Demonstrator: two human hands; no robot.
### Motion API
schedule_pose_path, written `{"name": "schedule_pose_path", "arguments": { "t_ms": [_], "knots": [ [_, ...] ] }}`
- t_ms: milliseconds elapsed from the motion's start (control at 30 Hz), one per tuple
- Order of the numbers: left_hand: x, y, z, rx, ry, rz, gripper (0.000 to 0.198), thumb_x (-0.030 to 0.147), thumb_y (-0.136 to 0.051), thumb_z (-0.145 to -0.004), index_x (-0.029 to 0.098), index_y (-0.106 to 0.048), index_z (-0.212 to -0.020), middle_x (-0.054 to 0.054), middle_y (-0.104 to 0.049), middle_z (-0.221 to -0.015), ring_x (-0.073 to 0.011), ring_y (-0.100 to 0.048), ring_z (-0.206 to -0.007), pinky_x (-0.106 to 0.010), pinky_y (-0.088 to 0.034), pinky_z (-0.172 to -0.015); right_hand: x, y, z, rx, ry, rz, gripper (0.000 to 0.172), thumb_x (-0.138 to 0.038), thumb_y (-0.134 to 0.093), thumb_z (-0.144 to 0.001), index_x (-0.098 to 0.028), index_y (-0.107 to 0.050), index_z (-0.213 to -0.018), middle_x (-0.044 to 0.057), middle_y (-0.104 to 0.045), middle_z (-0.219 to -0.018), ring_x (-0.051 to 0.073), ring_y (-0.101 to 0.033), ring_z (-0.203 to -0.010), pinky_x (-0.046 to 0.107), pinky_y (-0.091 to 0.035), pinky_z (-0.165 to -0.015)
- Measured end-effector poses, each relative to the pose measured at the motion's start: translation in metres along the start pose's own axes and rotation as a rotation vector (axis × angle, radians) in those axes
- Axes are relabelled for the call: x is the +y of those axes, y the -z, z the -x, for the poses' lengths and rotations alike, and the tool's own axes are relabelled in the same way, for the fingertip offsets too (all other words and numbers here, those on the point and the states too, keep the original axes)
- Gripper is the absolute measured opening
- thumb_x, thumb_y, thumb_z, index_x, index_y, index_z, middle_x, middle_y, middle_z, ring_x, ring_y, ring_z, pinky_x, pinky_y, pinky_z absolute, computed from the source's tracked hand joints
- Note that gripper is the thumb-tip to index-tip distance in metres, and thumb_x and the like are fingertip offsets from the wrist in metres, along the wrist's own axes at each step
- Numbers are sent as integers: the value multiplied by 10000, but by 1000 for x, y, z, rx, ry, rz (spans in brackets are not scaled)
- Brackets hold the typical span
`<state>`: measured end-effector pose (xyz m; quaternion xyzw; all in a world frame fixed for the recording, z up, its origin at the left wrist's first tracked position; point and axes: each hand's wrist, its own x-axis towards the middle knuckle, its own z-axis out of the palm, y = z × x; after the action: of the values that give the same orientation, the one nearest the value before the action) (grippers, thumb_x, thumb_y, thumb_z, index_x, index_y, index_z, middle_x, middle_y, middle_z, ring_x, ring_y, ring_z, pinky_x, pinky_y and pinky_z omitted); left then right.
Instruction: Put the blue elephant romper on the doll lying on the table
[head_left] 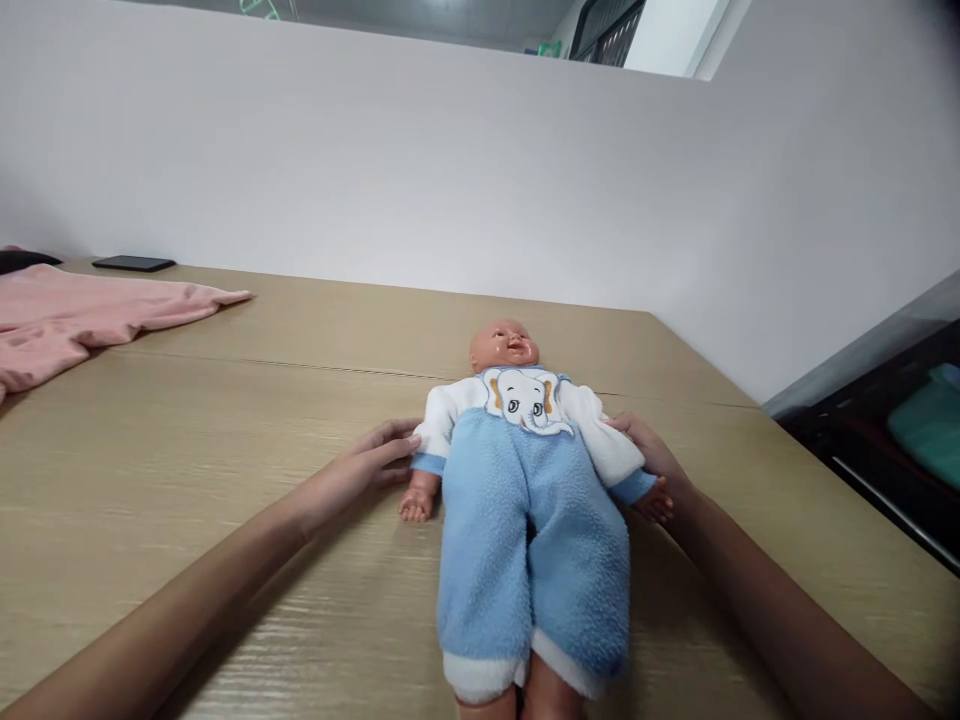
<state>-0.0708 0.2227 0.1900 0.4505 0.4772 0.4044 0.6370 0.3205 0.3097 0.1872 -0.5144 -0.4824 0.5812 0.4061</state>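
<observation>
A baby doll (517, 480) lies on its back on the wooden table, head away from me. Its outfit has blue fleece trousers, white sleeves with blue cuffs, and an elephant face on the chest. On the left side, my left hand (379, 458) is closed on the doll's sleeve near the cuff, its thumb on the fabric. My right hand (651, 455) is at the opposite sleeve, fingertips on the white cloth; the doll's arm hides part of that hand. The doll's feet fall outside the lower edge of the view.
Pink cloth (97, 310) is spread over the table's left side. Behind it a dark flat device like a phone or tablet (135, 263) lies by the pale wall (375, 150). Off the right edge of the table (300, 430) stands something black with green fabric (930, 425) in it.
</observation>
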Motion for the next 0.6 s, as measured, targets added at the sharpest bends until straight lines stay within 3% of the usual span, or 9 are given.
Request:
{"name": "schedule_pose_path", "arguments": {
  "t_ms": [167,367,500,600],
  "knots": [
    [-12,-2,-3,-49,-18,173,454,460,-856,-938,260,-772,-1337,-97,-765,-1479,-336,-710,-1379,-468,-562,-1199,4,-8,5,-26,-60,-39,364,-591,-784,-777,-237,-749,-849,28,-661,-561,256,-630,-542,390,-563,-597],
    [-19,0,-8,-35,-26,392,431,409,-748,-1056,200,-696,-1430,-133,-742,-1493,-274,-709,-1364,-345,-604,-1092,14,-7,9,-50,-8,-133,466,-648,-792,-869,-218,-802,-1049,63,-795,-712,315,-774,-736,389,-638,-770],
    [-17,-7,-5,84,-15,503,523,249,-887,-940,208,-654,-1406,-112,-803,-1370,-211,-796,-1142,-268,-653,-948,17,-13,11,-73,-23,-155,400,-569,-833,-851,-202,-804,-1007,62,-799,-710,308,-782,-727,388,-654,-773],
    [-16,-13,-3,129,-9,495,649,282,-934,-883,218,-627,-1452,-101,-807,-1381,-238,-804,-1159,-267,-672,-914,19,-21,14,-78,-63,-171,384,-551,-819,-848,-186,-803,-966,75,-799,-710,311,-790,-742,388,-663,-771]
  ]
}}
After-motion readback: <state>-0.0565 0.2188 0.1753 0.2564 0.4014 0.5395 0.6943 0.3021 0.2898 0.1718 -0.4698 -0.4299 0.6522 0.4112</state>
